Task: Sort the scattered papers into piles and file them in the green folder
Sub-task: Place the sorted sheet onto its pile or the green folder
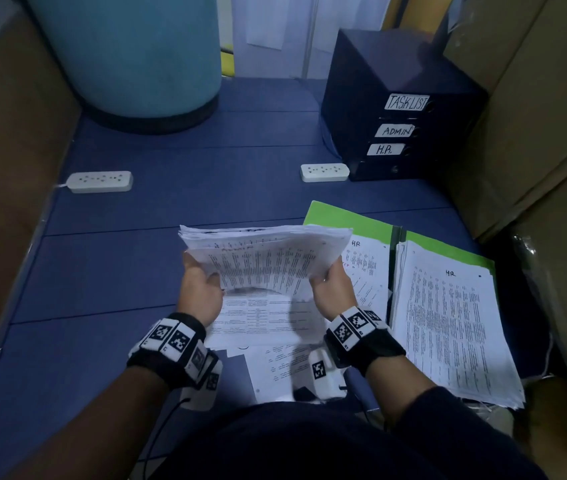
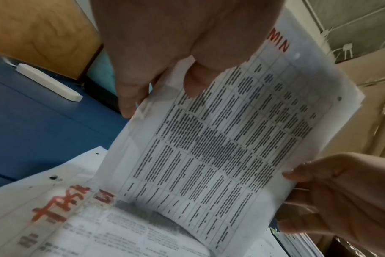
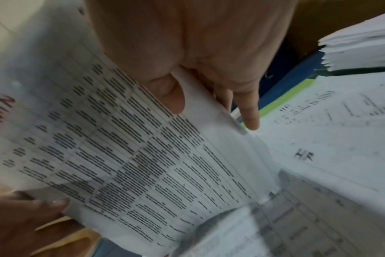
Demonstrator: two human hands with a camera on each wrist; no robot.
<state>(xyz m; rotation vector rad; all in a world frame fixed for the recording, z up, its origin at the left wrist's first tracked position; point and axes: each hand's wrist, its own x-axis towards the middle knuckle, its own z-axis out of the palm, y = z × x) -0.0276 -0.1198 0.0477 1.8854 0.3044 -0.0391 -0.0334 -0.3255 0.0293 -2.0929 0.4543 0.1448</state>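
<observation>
Head view: my left hand [image 1: 200, 289] and right hand [image 1: 332, 289] grip a thick paper stack [image 1: 264, 258] by its side edges, lifted over loose papers [image 1: 264, 323] on the blue bench [image 1: 119, 271]. Green folder [image 1: 344, 218] lies open just right, w/ HR sheets in it.

Left wrist view: fingers [image 2: 127, 97] curled behind stack [image 2: 220, 139], thumb on front. "TASK" sheet [image 2: 62, 208] beneath.

Right wrist view: thumb pressed on front of stack [image 3: 143, 156], fingers [image 3: 248, 111] behind it.
</observation>
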